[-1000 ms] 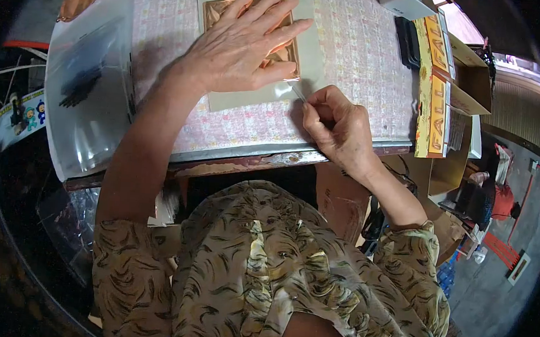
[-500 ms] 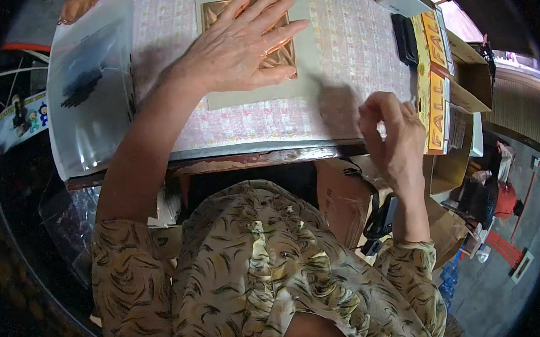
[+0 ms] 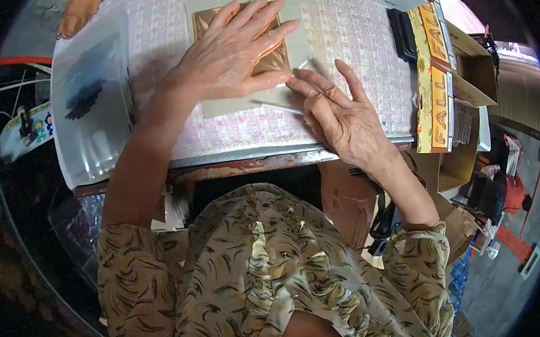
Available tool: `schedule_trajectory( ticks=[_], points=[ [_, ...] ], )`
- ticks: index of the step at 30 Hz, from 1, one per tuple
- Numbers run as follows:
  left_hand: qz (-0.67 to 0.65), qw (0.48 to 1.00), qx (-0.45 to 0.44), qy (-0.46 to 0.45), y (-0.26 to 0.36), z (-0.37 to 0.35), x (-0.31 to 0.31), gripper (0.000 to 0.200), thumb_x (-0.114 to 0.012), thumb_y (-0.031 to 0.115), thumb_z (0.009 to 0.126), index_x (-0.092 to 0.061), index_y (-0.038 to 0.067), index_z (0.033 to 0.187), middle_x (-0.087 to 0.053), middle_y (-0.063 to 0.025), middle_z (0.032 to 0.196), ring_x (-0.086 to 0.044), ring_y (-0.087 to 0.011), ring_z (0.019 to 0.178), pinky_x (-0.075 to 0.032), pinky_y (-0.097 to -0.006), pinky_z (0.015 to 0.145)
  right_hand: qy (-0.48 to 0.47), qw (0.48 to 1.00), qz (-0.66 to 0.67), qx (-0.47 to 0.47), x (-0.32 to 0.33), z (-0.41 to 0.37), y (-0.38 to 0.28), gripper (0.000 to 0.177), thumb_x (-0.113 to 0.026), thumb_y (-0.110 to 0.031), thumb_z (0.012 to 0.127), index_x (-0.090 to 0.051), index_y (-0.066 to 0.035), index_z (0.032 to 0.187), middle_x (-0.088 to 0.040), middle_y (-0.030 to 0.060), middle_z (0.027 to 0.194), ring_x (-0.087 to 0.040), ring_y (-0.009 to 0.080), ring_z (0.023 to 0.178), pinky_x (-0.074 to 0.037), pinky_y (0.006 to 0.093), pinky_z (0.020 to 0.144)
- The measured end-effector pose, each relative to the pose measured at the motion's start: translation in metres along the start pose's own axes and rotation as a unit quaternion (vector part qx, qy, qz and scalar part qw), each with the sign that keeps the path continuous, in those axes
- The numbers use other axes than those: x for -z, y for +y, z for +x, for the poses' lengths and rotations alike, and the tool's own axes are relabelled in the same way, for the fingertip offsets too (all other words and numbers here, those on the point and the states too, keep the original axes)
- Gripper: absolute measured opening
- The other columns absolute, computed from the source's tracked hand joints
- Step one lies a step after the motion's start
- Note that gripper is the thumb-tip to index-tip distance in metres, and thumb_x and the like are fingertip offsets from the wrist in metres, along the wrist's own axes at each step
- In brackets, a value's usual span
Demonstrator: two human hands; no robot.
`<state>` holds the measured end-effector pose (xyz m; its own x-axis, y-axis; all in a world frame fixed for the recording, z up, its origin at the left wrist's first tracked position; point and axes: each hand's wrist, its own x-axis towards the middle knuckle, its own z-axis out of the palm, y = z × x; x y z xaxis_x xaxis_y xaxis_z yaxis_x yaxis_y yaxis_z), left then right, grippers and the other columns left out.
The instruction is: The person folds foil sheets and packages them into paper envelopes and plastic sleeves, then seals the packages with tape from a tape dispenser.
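A copper-coloured embossed sheet point(image 3: 273, 62) lies on a grey-beige board point(image 3: 224, 107) near the table's middle. My left hand point(image 3: 230, 58) rests flat on the sheet with its fingers spread, covering much of it. Beside it, my right hand point(image 3: 344, 114) is at the board's right edge, its fingertips close to my left thumb and the sheet's lower right corner. Its thumb and index finger are bent together while another finger points up. A thin, clear strip or sheet point(image 3: 283, 109) shows by the right hand; whether the fingers hold it is unclear.
A clear plastic cover with a dark patch point(image 3: 86, 95) lies at the left, and a brown piece point(image 3: 85, 3) is behind it. At the right are a black case point(image 3: 402, 34), yellow boxes point(image 3: 439, 111) and open cardboard point(image 3: 460, 143). The table's front edge point(image 3: 252, 161) is near my body.
My right hand has moved left from the table's right side to the board, beside my left hand. My left hand stays spread on the copper sheet. The view has shifted slightly.
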<state>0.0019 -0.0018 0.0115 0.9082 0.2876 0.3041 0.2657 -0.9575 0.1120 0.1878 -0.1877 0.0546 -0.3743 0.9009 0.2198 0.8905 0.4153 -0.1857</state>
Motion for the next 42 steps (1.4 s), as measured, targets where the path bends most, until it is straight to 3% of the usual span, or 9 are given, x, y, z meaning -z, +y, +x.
schedule_trajectory(
  ticks=[7,13,20,30,32,33,35,38,42],
  points=[
    [-0.091,0.995,0.036,0.000,0.000,0.004,0.007,0.085,-0.070,0.054,0.088,-0.038,0.004,0.149,-0.032,-0.0195,0.162,-0.028,-0.0336,0.152,-0.021,-0.0503,0.126,0.002,0.999,0.049,-0.012,-0.001,-0.005,0.003,0.030,-0.071,-0.008,0.090,-0.047,-0.006,0.107,-0.065,0.0072,0.137,-0.057,0.0291,0.133,-0.027,0.0571,0.123],
    [-0.148,0.988,0.027,0.033,0.002,0.009,0.013,0.089,-0.082,0.039,0.077,-0.036,0.001,0.143,-0.036,-0.0177,0.152,-0.032,-0.0350,0.149,-0.023,-0.0552,0.124,0.021,0.997,0.070,-0.014,-0.004,-0.007,0.006,0.029,-0.071,-0.012,0.091,-0.048,-0.004,0.106,-0.065,0.0084,0.137,-0.058,0.0285,0.132,-0.025,0.0586,0.123],
    [-0.120,0.992,0.023,-0.023,0.001,0.010,0.016,0.095,-0.083,0.039,0.077,-0.033,-0.001,0.147,-0.037,-0.0172,0.150,-0.037,-0.0338,0.144,-0.023,-0.0574,0.122,0.021,0.997,0.069,-0.013,-0.004,-0.008,0.007,0.022,-0.069,-0.012,0.092,-0.049,-0.005,0.099,-0.067,0.0087,0.134,-0.058,0.0263,0.132,-0.022,0.0579,0.125],
    [-0.085,0.995,0.019,-0.040,0.002,0.011,0.015,0.098,-0.074,0.052,0.083,-0.034,-0.004,0.153,-0.035,-0.0202,0.159,-0.030,-0.0347,0.151,-0.020,-0.0555,0.124,0.030,0.989,0.141,-0.026,0.001,-0.014,0.018,0.017,-0.064,-0.008,0.094,-0.054,-0.003,0.107,-0.067,0.0129,0.130,-0.058,0.0302,0.131,-0.022,0.0577,0.125],
    [-0.077,0.996,0.023,-0.043,0.002,0.010,0.017,0.098,-0.073,0.054,0.085,-0.033,-0.004,0.153,-0.034,-0.0198,0.160,-0.029,-0.0344,0.152,-0.020,-0.0550,0.125,0.168,0.968,0.105,-0.157,0.009,-0.015,0.021,0.014,-0.061,-0.006,0.096,-0.058,-0.002,0.110,-0.068,0.0165,0.124,-0.064,0.0336,0.119,-0.040,0.0511,0.116],
    [-0.076,0.995,0.030,-0.049,0.004,0.010,0.018,0.099,-0.071,0.056,0.085,-0.032,-0.004,0.154,-0.034,-0.0195,0.160,-0.028,-0.0343,0.152,-0.019,-0.0550,0.125,0.228,0.948,0.090,-0.205,0.015,-0.019,0.025,0.012,-0.059,-0.005,0.098,-0.061,-0.001,0.109,-0.071,0.0194,0.113,-0.069,0.0331,0.104,-0.054,0.0436,0.093],
    [-0.074,0.995,0.035,-0.051,0.005,0.010,0.017,0.100,-0.070,0.058,0.085,-0.032,-0.003,0.154,-0.033,-0.0191,0.160,-0.027,-0.0343,0.153,-0.018,-0.0549,0.126,0.220,0.932,0.028,-0.287,0.024,-0.025,0.039,0.006,-0.060,-0.004,0.099,-0.062,0.000,0.103,-0.072,0.0188,0.096,-0.071,0.0281,0.086,-0.055,0.0378,0.071],
    [-0.077,0.996,0.028,-0.039,0.003,0.008,0.015,0.100,-0.070,0.058,0.085,-0.033,-0.004,0.154,-0.032,-0.0193,0.161,-0.026,-0.0345,0.153,-0.018,-0.0549,0.126,0.142,0.905,0.125,-0.381,0.030,-0.020,0.050,0.006,-0.062,-0.005,0.100,-0.060,0.001,0.101,-0.069,0.0125,0.082,-0.068,0.0189,0.074,-0.052,0.0328,0.066],
    [-0.081,0.996,0.029,-0.017,0.002,0.006,0.012,0.099,-0.070,0.060,0.085,-0.036,-0.005,0.152,-0.032,-0.0201,0.161,-0.027,-0.0356,0.152,-0.019,-0.0550,0.125,0.168,0.895,0.222,-0.349,0.032,-0.007,0.064,0.014,-0.056,-0.012,0.106,-0.057,0.000,0.100,-0.062,0.0035,0.077,-0.056,0.0073,0.068,-0.047,0.0259,0.064]
  ],
)
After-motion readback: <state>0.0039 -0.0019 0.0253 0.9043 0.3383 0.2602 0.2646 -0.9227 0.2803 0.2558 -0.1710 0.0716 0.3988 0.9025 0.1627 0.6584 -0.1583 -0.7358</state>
